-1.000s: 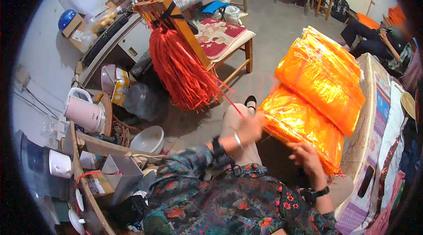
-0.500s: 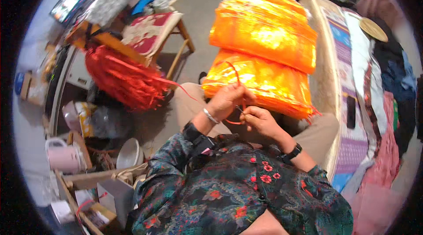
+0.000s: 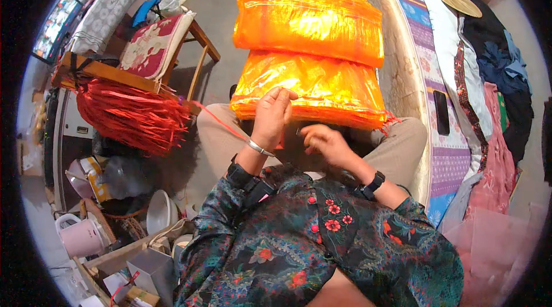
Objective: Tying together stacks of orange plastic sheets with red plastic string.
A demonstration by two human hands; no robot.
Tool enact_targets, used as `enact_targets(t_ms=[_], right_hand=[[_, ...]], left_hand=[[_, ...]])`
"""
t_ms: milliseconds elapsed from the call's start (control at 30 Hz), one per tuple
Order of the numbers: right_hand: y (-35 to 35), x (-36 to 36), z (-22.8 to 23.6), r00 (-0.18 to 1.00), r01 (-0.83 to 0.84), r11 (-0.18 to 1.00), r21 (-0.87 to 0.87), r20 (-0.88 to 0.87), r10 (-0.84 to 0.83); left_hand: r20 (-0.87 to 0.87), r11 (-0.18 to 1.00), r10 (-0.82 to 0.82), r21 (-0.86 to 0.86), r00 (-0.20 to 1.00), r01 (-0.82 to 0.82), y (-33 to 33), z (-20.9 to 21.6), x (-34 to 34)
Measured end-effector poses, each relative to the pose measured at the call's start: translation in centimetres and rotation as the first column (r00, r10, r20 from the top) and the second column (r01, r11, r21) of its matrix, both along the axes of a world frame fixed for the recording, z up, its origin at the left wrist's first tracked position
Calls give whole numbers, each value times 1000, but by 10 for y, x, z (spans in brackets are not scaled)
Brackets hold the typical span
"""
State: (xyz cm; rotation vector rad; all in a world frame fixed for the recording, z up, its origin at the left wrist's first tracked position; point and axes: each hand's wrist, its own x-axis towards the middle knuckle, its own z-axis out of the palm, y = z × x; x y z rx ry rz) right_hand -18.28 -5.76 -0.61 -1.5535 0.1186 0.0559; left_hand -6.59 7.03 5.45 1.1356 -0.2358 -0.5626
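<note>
In front of my lap lies a stack of shiny orange plastic mesh-like bags (image 3: 310,79), folded in layers. My left hand (image 3: 272,116) is closed in a pinch at the stack's near edge. A red strand (image 3: 221,124) runs from a hanging red bundle (image 3: 135,114) to my left wrist and passes behind the hand; a bit of red shows below it. To its right, my right hand (image 3: 328,143) has its fingers curled, apart from the left. A thin small tip sticks out near its fingertips, too small to name.
A wooden chair (image 3: 150,42) with a red patterned seat stands at left, the red bundle hanging beside it. Lower left are a pink kettle (image 3: 82,237), a white bowl (image 3: 161,212) and a grey box (image 3: 150,272). On the bed at right lie a black phone (image 3: 441,112) and clothes (image 3: 495,151).
My hands have moved apart; they were close together around a red loop, which no longer shows between them. The whole view has shifted, so the stack appears further left and higher.
</note>
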Motion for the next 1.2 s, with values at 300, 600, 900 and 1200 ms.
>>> enact_targets(t_ms=[300,600,900,1200], right_hand=[[11,13,45,959,280,953,119,12,-283],[2,7,52,956,292,955,-50,-30,-293],[-11,13,60,973,216,868,-448,167,-157],[-20,-1,51,959,166,822,-545,282,-7]], left_hand=[[-30,980,-58,188,998,62,-9,-3,-30],[-74,981,-54,180,996,67,-10,2,-34],[-55,972,-45,229,998,56,-1,5,-28],[-62,971,-159,169,985,168,-9,-27,-37]])
